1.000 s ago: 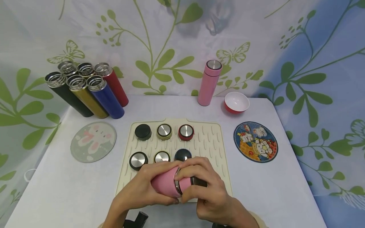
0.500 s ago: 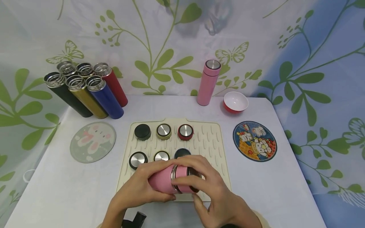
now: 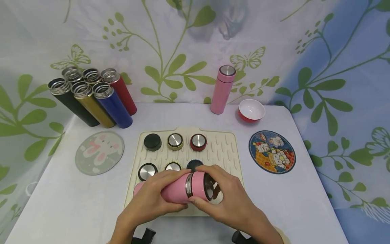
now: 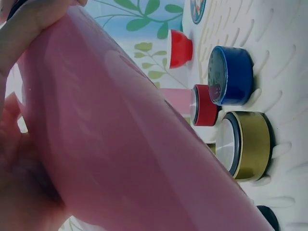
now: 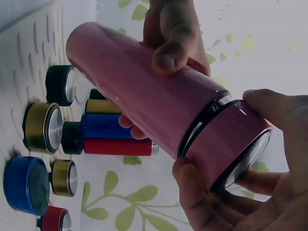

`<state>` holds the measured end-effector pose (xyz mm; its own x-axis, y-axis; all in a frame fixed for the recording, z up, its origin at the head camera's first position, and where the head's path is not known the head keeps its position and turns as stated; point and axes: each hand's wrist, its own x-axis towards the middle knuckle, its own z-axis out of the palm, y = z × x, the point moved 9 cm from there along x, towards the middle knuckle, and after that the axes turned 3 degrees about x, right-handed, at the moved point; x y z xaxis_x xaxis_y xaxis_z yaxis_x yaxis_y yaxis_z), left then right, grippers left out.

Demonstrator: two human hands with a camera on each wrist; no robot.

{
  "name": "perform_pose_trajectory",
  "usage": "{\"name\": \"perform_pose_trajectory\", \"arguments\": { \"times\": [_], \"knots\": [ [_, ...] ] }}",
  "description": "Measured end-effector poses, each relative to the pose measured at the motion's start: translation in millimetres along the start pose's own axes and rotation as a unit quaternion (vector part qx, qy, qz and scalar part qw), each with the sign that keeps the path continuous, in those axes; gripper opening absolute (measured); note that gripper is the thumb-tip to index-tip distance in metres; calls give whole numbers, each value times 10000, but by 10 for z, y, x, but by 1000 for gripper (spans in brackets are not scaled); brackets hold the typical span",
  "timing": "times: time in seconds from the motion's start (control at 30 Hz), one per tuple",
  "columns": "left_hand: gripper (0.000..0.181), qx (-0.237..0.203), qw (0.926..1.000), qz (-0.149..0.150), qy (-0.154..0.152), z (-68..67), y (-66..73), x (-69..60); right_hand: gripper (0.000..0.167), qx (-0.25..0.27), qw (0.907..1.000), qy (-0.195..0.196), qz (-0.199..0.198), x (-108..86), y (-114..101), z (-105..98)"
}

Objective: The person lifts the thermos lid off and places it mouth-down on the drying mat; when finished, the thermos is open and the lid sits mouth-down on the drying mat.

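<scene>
A pink thermos bottle point(image 3: 176, 190) lies tilted in the air over the front of the cream mat point(image 3: 223, 149). My left hand point(image 3: 153, 195) grips its body, thumb on the near side. My right hand point(image 3: 230, 195) holds the pink lid point(image 5: 231, 142) between thumb and fingers at the bottle's right end. A silvery ring shows in a narrow gap between lid and body. In the left wrist view the pink body point(image 4: 120, 130) fills most of the picture. Behind the hands on the mat sit several lids, among them a blue lid point(image 5: 26, 185) and a red lid point(image 3: 198, 141).
Several lidless bottles, including a blue bottle point(image 3: 114, 108), stand at the back left. A capped pink bottle point(image 3: 223, 91) and a red bowl point(image 3: 252, 110) are at the back. A grey round mat point(image 3: 100, 152) lies left, a colourful round mat point(image 3: 272, 152) right.
My right fingers have let go, spread and taken a fresh hold of the lid. The bottle has swung so its lid end tips up slightly, and more of its body shows at the left.
</scene>
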<state>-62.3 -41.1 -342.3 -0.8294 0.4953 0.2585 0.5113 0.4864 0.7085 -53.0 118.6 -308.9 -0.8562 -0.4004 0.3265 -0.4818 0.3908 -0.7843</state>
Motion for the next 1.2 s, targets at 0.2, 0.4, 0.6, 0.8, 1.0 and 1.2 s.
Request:
{"name": "perform_pose_trajectory", "arguments": {
  "times": [0.2,0.4,0.6,0.8,1.0,1.2],
  "knots": [
    [81,135,9999,47,59,-21,25,0,61,81,9975,-31,-702,-3,-147,-42],
    [82,124,9997,-202,87,-99,-33,-37,59,91,9908,177,-1339,-4,-235,-140],
    [85,59,9981,-357,502,-287,-98,-121,67,-147,9968,340,-703,10,73,-275],
    [86,-89,9919,-401,1199,-509,-143,-185,77,-401,9979,453,213,76,643,-291],
    [90,-159,9850,-250,1701,-649,-155,-226,79,-528,9931,710,765,148,1083,-290],
    [92,-289,9734,106,2268,-763,-133,-243,74,-766,9918,652,793,237,1383,-236]
  ]
}}
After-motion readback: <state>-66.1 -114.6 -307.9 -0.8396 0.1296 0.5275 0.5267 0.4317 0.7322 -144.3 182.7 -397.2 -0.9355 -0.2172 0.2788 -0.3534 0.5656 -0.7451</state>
